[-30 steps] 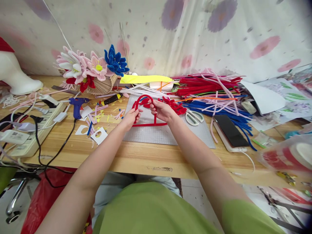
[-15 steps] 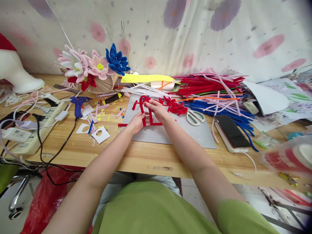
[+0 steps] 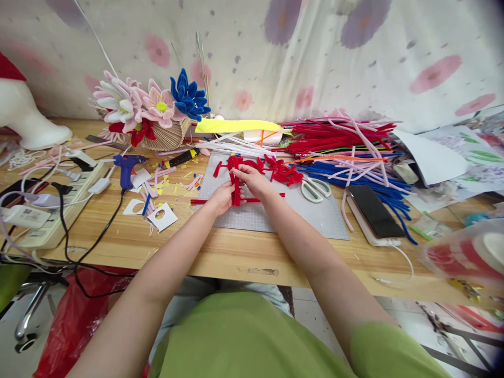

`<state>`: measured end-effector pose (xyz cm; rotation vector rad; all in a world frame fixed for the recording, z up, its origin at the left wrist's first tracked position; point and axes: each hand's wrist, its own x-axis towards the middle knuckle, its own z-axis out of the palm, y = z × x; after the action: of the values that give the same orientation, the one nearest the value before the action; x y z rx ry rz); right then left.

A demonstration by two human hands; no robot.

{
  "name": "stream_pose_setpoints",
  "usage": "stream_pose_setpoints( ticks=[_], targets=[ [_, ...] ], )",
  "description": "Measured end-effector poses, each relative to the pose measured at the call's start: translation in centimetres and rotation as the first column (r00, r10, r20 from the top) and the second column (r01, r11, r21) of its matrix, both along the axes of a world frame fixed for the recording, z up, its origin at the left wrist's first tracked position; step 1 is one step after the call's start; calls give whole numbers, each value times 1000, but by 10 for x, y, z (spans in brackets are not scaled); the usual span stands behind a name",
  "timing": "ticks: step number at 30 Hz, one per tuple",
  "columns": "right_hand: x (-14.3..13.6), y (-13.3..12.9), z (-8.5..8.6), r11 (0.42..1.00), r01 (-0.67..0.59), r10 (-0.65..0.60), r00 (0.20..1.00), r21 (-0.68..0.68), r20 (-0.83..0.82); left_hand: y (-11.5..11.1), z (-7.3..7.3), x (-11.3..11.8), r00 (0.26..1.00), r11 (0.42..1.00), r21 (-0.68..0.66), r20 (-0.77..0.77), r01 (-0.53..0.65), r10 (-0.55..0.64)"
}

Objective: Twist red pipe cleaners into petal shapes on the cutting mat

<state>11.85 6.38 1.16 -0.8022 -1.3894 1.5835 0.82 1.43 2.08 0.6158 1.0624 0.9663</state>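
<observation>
Between my hands, above the grey cutting mat (image 3: pixel 268 223), is a red pipe cleaner (image 3: pixel 236 191) folded double, its two sides close together. My left hand (image 3: pixel 223 198) grips its lower part. The fingers of my right hand (image 3: pixel 252 178) pinch it higher up, just below the bend. Straight red pipe cleaners (image 3: pixel 199 201) lie across the mat beneath my hands. Beyond my right hand sits a cluster of bent red pipe-cleaner pieces (image 3: pixel 287 173), and white-handled scissors (image 3: pixel 315 189) lie beside it.
A blue glue gun (image 3: pixel 128 169), a power strip (image 3: pixel 65 210) and cables occupy the left. Pipe-cleaner flowers (image 3: pixel 157 105) stand at the back left. Bundles of red (image 3: pixel 334 135) and blue pipe cleaners (image 3: pixel 334 176) lie back right, near a phone (image 3: pixel 374 211).
The red pipe cleaner was an open arch with its sides apart; now those sides are drawn together. Both hands have stayed in nearly the same place.
</observation>
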Motion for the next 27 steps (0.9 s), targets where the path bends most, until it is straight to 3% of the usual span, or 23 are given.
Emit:
stream_pose_setpoints(
  ticks=[10,20,27],
  targets=[
    [1,-1,-6,992,126,-128,990,-26,-60,1,0,-1,989,999,-28,143,42,-38],
    [-3,-7,0,996,86,-86,996,-24,11,-2,-7,3,996,990,120,-43,79,-74],
    [-4,-8,-3,998,59,-57,996,-25,67,-3,-4,5,996,994,79,-56,75,-71]
  ],
)
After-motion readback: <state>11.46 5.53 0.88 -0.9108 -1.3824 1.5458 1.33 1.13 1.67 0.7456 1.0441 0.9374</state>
